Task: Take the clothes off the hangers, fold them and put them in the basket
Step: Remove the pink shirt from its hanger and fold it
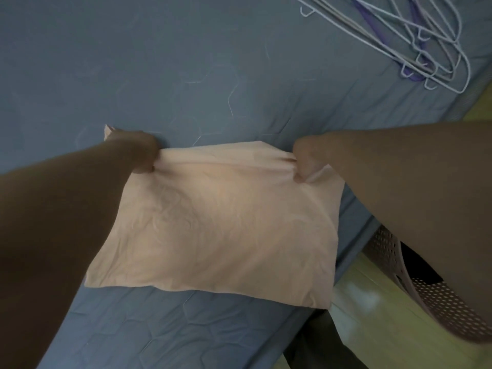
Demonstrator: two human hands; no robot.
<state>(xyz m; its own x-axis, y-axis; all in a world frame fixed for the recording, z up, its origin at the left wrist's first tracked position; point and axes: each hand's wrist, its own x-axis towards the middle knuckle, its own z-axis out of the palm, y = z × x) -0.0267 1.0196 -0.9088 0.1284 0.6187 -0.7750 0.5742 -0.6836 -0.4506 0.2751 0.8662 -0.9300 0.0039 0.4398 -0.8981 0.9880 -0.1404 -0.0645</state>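
As the cloth (226,230) is lying flat on the bed (133,62), the left hand (145,155) is pinching its 10 o'clock corner and the right hand (304,163) its 2 o'clock corner. The fingers are curling tight, probably keeping the far edge taut for a fold. The basket (426,299) is waiting at 4 o'clock beside the bed, and bare hangers (426,43) are lying at 1 o'clock.

Left hand (143,153), right hand (306,161) bare; forearms (66,222) bare up to frame edge.
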